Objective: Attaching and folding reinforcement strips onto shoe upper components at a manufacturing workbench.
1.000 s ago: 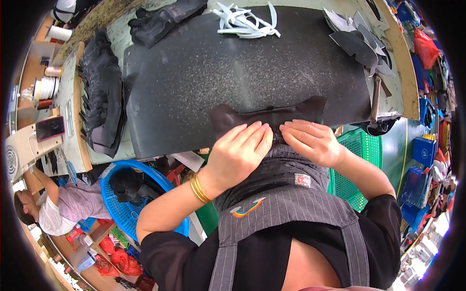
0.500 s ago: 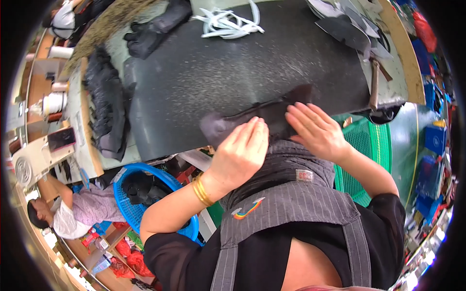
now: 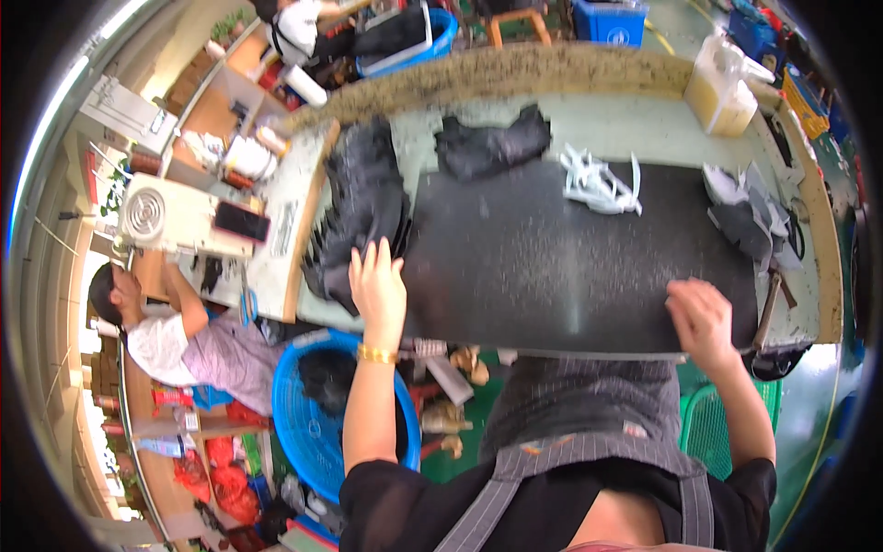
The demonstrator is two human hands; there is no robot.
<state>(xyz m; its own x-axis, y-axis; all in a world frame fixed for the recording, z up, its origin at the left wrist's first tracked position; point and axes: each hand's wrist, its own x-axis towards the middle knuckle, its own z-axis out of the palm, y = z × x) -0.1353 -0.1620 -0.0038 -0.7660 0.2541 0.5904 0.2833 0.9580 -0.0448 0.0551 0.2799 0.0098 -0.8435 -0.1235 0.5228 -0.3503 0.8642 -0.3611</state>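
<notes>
My left hand lies with its fingers stretched out at the near right edge of a long pile of black, ragged-edged pieces. Whether it touches the pile is hard to tell. My right hand, its fingers loosely curled and nothing visible in them, is over the right part of the dark work board. A hammer lies just right of that hand. White curved strips rest on the board's far edge, and a bundle of black pieces is at its far left.
Grey and black cut pieces lie at the board's right end. A yellowish jug stands at the table's far right corner. A blue basket with black pieces is below left, a green basket below right. Another person sits at left.
The dark piece under both hands on the board's near edge is gone from there. My left hand has moved left to the black pile, my right hand rightward, and the view has shifted.
</notes>
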